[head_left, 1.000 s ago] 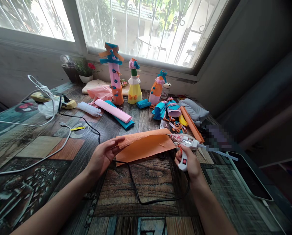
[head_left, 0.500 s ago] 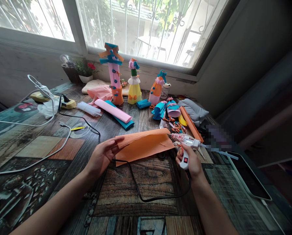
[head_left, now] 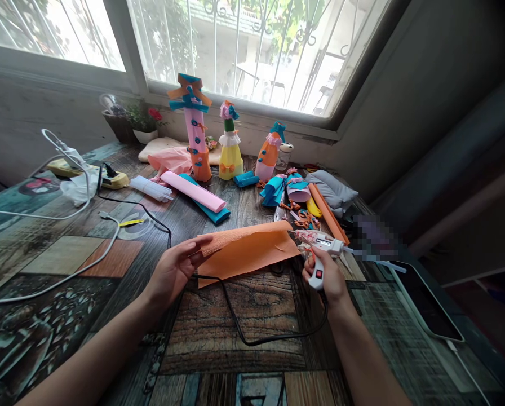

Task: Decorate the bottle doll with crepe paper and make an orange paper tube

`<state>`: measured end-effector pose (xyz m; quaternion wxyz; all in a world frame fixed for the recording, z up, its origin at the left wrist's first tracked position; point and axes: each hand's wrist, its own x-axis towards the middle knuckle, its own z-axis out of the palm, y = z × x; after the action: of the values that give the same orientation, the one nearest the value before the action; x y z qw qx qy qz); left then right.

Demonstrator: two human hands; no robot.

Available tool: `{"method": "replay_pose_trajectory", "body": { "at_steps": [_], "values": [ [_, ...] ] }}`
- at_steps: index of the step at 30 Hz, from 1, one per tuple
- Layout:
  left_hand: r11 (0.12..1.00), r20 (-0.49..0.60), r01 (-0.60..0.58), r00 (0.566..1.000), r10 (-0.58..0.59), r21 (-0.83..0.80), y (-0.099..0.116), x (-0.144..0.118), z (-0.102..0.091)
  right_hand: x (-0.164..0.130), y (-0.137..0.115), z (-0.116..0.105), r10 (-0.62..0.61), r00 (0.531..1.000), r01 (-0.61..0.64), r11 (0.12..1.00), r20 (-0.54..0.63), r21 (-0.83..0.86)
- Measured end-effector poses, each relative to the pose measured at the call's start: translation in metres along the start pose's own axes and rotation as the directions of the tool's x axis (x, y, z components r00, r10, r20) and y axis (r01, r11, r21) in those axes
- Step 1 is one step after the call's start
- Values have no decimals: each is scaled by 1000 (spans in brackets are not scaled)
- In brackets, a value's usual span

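Three decorated bottles (head_left: pixel 229 144) are standing near the window at the far edge of the table (head_left: pixel 244 332). Pink and teal paper rolls (head_left: pixel 197 194) are lying before them. A tablet (head_left: pixel 425 301) is lying at the right edge.

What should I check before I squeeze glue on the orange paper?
1. Left hand holding orange paper by its left end: ok.
2. Right hand gripping glue gun: ok.
3. Nozzle at the paper's right edge: ok.
4. Fingers clear of the nozzle: ok.
5. Black cord loops under the paper and may snag: not ok.
6. Gun hot enough: cannot tell.
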<state>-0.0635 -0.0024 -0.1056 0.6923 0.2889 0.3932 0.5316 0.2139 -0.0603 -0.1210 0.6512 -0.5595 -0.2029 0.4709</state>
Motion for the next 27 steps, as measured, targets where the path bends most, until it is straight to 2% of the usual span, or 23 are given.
{"method": "replay_pose_trajectory", "body": {
  "at_steps": [27],
  "values": [
    [1000,-7,3,1000,-3,9,0,2,1,4,-1,-1,-3,998,7,998,-61,61]
  ]
}}
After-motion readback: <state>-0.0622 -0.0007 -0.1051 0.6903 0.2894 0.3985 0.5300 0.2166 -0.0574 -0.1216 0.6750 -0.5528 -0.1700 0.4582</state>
